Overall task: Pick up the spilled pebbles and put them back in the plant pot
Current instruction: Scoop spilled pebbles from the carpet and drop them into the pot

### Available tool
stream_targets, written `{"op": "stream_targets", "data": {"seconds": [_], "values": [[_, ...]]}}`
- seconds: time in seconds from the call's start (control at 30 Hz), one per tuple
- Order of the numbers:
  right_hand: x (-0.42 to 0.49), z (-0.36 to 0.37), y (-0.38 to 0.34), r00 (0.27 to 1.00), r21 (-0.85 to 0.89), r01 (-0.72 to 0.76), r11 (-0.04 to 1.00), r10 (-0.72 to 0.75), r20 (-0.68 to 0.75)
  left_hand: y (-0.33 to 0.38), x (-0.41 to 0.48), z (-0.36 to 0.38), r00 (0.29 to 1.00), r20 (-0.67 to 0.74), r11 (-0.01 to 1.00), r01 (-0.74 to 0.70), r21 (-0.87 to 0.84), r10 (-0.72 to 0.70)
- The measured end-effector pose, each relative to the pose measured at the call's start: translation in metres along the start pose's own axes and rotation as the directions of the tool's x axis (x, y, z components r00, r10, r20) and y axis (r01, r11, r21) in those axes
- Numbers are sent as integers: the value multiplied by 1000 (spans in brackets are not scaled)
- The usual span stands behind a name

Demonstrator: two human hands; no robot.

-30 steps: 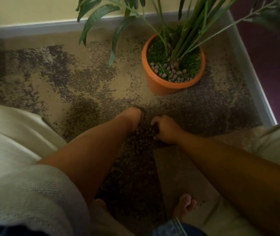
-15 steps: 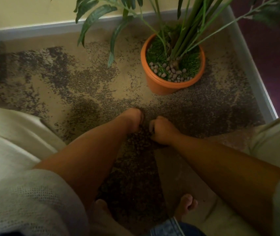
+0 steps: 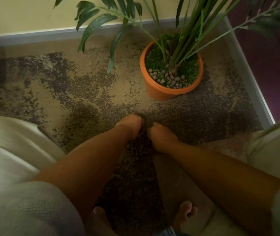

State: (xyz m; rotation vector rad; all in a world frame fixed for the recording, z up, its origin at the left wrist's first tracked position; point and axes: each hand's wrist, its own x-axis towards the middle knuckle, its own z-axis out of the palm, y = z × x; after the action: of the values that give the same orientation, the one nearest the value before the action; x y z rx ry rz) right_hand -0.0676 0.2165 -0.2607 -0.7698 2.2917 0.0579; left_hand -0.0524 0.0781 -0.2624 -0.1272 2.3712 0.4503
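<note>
An orange plant pot [image 3: 163, 93] stands on the carpet at the upper right, with green stems, moss and several pale pebbles [image 3: 169, 79] lying inside near its front rim. Small brown spilled pebbles [image 3: 140, 147] lie in a dim patch on the carpet, between my two hands. My left hand [image 3: 131, 124] and my right hand [image 3: 161, 136] rest low on the floor, close together, fingers curled down around the patch. What the fingers hold is hidden.
The patterned beige and dark carpet [image 3: 67, 92] runs to a grey skirting board [image 3: 33, 35] at the back and another along the right [image 3: 248, 79]. Long leaves [image 3: 98, 23] overhang the floor left of the pot. My bare feet [image 3: 185, 213] are below.
My right hand has slid left and closer to my left hand, its fingers curling in over the pebble patch. The left hand has barely moved.
</note>
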Motion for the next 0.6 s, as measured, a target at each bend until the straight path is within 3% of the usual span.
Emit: {"op": "stream_targets", "data": {"seconds": [0.33,0.6], "values": [[4,-12,10,991,275,-133,952,136,6,-3,5,0,997,12,992,74,-100,-73],[2,-13,9,990,308,-139,941,142,12,8,7,6,991,-19,990,132,-43,-133]]}}
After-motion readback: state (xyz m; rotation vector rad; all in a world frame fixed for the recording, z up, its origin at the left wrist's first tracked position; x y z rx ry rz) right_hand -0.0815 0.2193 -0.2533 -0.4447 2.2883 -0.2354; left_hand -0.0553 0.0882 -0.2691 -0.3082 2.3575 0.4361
